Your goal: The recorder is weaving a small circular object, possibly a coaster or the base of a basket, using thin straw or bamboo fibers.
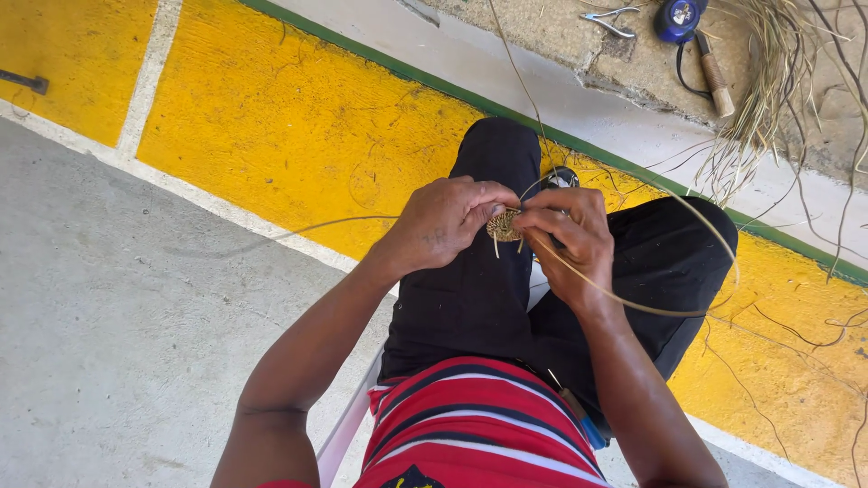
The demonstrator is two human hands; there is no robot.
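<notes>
— While both hands meet over the lap, what do they hold?
— A small woven disc (503, 224), pinched between them. The left hand (443, 221) is closed on its left edge; the right hand (568, 233) grips its right side and a long straw strand (633, 305) that loops out to the right.
— Any containers?
— None that I can see.
— What lies around?
— Far right, on a concrete ledge (561, 32): a bundle of dry straw (768, 81), pliers (610, 20), a blue tape measure (680, 18) and a wooden-handled tool (714, 81). Loose strands trail over the yellow floor (298, 126).
</notes>
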